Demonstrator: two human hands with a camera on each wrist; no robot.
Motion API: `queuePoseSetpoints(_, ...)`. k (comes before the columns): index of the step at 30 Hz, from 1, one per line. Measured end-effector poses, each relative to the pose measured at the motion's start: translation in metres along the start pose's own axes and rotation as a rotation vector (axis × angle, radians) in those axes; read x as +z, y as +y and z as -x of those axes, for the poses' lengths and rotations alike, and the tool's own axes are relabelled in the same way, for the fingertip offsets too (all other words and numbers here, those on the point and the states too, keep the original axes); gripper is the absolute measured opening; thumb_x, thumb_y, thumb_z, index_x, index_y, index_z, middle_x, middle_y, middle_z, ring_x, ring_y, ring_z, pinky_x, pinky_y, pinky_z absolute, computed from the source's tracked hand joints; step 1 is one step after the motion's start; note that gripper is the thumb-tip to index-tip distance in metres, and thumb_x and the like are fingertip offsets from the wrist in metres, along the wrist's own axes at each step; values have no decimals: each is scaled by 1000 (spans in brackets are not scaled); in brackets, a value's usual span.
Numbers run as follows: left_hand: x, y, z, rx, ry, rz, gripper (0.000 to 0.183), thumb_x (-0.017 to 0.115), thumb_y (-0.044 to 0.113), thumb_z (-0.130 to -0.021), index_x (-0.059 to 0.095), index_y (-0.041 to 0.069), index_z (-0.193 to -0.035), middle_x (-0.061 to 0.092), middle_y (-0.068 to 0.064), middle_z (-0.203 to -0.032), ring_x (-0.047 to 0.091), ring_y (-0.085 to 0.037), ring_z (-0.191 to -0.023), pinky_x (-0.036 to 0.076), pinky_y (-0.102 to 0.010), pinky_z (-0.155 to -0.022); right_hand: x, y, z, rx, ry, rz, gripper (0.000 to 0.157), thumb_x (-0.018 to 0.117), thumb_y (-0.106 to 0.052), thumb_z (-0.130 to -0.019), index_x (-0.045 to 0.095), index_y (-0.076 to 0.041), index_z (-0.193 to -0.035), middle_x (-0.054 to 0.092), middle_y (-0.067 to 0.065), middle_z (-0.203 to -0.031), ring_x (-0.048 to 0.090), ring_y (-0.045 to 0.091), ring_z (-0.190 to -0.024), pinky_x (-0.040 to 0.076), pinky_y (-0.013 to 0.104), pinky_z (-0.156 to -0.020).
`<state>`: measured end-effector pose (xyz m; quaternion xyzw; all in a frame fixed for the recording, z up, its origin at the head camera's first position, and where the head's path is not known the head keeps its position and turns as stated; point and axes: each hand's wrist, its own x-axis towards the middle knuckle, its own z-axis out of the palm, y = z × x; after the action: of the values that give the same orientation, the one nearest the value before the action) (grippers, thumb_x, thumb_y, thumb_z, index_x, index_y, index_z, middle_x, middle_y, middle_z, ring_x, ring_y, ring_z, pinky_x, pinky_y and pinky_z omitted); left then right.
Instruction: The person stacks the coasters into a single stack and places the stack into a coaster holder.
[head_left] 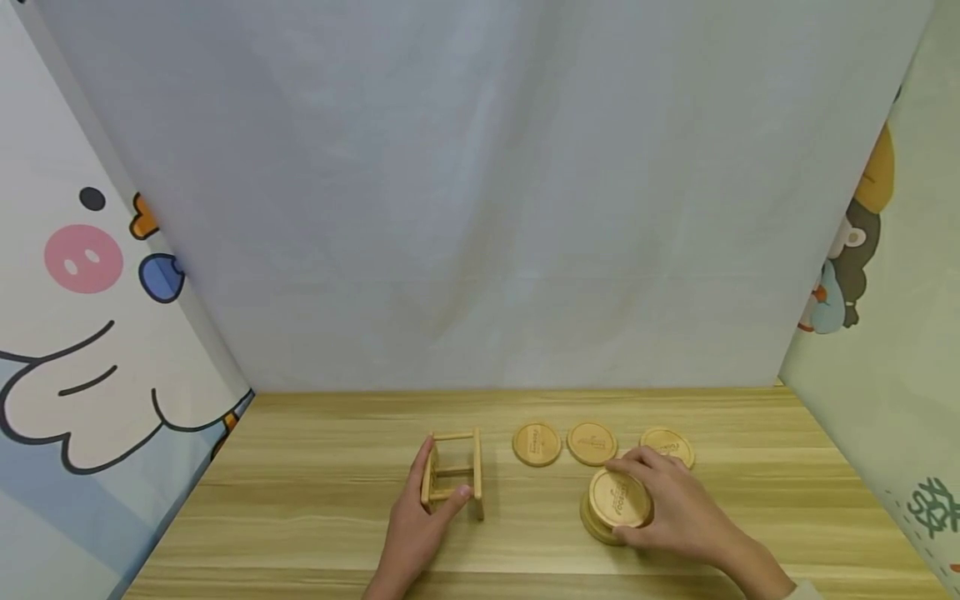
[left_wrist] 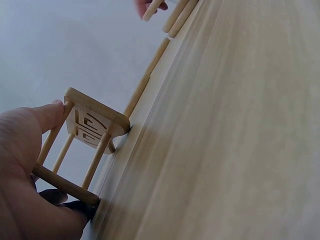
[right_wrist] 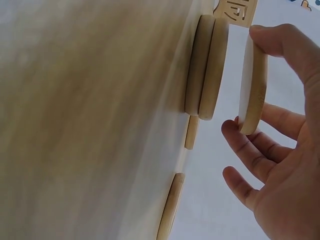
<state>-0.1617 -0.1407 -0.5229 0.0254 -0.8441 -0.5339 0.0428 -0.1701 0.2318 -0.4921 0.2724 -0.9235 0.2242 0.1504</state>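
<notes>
My left hand (head_left: 415, 525) grips a small wooden coaster rack (head_left: 477, 475), which stands on the table at left of centre. Cut-out characters show in the rack's end panel (left_wrist: 90, 122) in the left wrist view. With thumb and fingers my right hand (head_left: 678, 512) pinches the edge of a round wooden coaster (head_left: 619, 498) bearing an engraved mark. The right wrist view has this held coaster (right_wrist: 255, 85) raised over two stacked coasters (right_wrist: 212, 70), with a gap between. From the head, the stack (head_left: 595, 527) is mostly covered by the held coaster.
Behind the stack, three more coasters lie flat in a row: a left one (head_left: 536, 443), a middle one (head_left: 592, 443) and a right one (head_left: 667, 447) partly behind my right hand. A pale curtain (head_left: 480, 208) closes off the wood-grain table's (head_left: 315, 492) far edge; printed panels flank it.
</notes>
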Motion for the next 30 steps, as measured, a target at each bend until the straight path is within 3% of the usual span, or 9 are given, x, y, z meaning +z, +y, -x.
queuePoseSetpoints(9, 0, 1, 0, -8, -6, 8, 93, 82, 47, -102, 30, 27, -177, 34, -26, -177, 41, -62, -153, 41, -82, -114, 1, -1, -1, 5, -17, 1, 78, 104, -40, -66, 78, -12, -134, 66, -10, -121, 66, 15, -108, 54, 50, -95)
queuePoseSetpoints(19, -2, 4, 1, -1, -13, 17, 93, 81, 46, -103, 29, 27, -178, 32, -24, -178, 39, -62, -154, 41, -82, -113, -1, -1, -2, 22, -96, -47, 76, 104, -39, -72, 77, -11, -137, 66, -10, -123, 66, 20, -111, 54, 59, -98)
queuePoseSetpoints(30, -2, 3, 0, -4, -13, 17, 94, 81, 46, -103, 29, 28, -178, 33, -26, -177, 41, -62, -153, 43, -82, -112, -1, -1, -3, 24, -132, -78, 74, 104, -36, -74, 76, -11, -138, 66, -9, -125, 65, 21, -111, 55, 57, -96)
